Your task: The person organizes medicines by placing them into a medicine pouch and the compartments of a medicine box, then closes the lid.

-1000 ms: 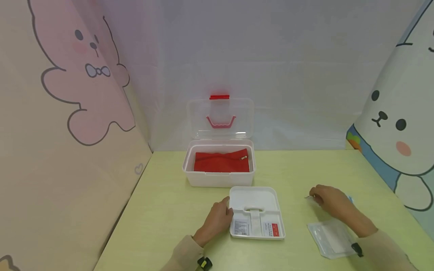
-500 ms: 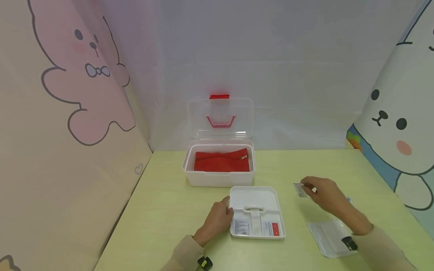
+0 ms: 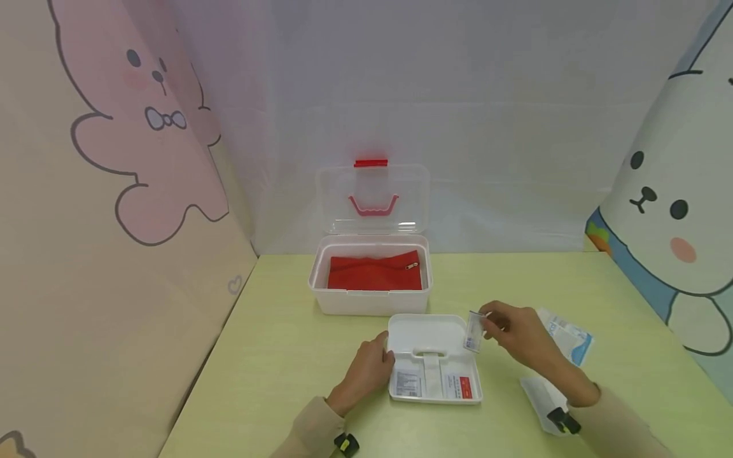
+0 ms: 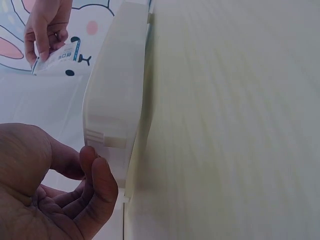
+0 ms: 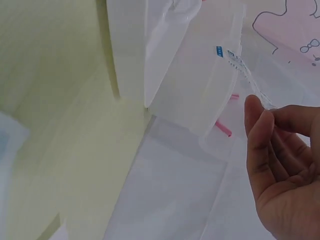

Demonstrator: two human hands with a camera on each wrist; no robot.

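Note:
A white divided tray (image 3: 426, 332) with a central handle lies on the table, labels at the bottom of its near compartments. My left hand (image 3: 364, 369) holds its left edge; in the left wrist view the fingertips lie against the tray's outer wall (image 4: 117, 65). Between thumb and fingers, my right hand (image 3: 518, 334) pinches a small flat packet (image 3: 473, 332), see-through with blue print. The packet hangs above the tray's right rim. Seen from the right wrist, the packet (image 5: 242, 67) is nearly edge-on.
Behind the tray stands a white box (image 3: 372, 303) with its clear lid (image 3: 343, 197) raised and a red zipped pouch (image 3: 375, 273) inside. Right of the tray lie a blue-and-white packet (image 3: 572, 337) and a clear pack (image 3: 541, 401), partly under my right forearm.
My right hand has carried the small packet leftward from the right side of the table to the tray's right rim, uncovering the blue-and-white packet. My left hand and the tray stay put.

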